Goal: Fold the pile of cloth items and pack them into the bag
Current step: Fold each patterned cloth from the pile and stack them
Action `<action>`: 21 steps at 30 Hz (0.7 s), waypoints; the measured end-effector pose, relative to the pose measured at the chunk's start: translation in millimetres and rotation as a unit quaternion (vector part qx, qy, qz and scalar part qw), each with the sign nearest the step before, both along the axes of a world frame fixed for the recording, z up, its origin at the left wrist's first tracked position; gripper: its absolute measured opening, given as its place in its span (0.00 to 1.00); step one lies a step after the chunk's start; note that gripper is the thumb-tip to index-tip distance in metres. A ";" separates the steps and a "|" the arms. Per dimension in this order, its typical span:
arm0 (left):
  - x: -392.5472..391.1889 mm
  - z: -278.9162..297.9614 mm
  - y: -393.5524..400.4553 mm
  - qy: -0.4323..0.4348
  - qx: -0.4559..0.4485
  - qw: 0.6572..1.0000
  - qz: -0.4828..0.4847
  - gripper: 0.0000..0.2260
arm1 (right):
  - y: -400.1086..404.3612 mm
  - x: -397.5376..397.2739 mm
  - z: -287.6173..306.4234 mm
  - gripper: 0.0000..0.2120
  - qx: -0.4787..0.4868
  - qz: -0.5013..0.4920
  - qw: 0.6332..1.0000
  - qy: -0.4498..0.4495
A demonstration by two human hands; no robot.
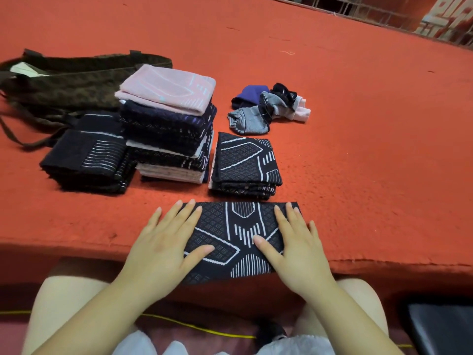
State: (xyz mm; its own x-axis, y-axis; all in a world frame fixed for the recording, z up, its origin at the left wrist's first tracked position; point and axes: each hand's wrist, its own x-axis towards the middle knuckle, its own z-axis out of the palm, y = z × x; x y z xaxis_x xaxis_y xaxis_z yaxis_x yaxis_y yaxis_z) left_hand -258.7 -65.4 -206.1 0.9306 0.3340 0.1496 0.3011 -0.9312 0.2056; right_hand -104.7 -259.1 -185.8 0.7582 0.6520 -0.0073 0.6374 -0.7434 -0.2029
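Across most of the frame, a red felt-like table covering (358,139). Along the bottom, a thin yellow cord (204,329); in the lower right corner, a black cushioned seat (442,329).

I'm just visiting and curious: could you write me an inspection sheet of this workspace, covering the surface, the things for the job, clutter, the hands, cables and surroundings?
Surface: red table cover, a few loose threads.
Job's things: dark patterned cloth flat at the near edge; tall folded stack, pink on top; short dark stack; dark folded pile; unfolded heap; dark bag at far left.
Clutter: nothing seen.
Hands: left hand and right hand press flat on the cloth, fingers straight.
Cables: yellow cord on the floor.
Surroundings: railing behind; dark object at lower right.
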 end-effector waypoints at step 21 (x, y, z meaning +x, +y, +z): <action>-40.2 -11.9 20.9 -0.166 -0.261 0.937 -0.161 0.16 | 30.1 -61.8 -12.4 0.32 0.140 0.238 0.960 0.039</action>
State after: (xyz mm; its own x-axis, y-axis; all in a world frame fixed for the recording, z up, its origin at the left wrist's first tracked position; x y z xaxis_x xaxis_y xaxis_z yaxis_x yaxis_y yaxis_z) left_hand -298.9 -44.5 -217.9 0.9267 0.1521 0.3436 -0.1396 -0.7095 0.6907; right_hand -166.5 -229.0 -198.2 0.3776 0.9092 0.1754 0.8666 -0.2803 -0.4130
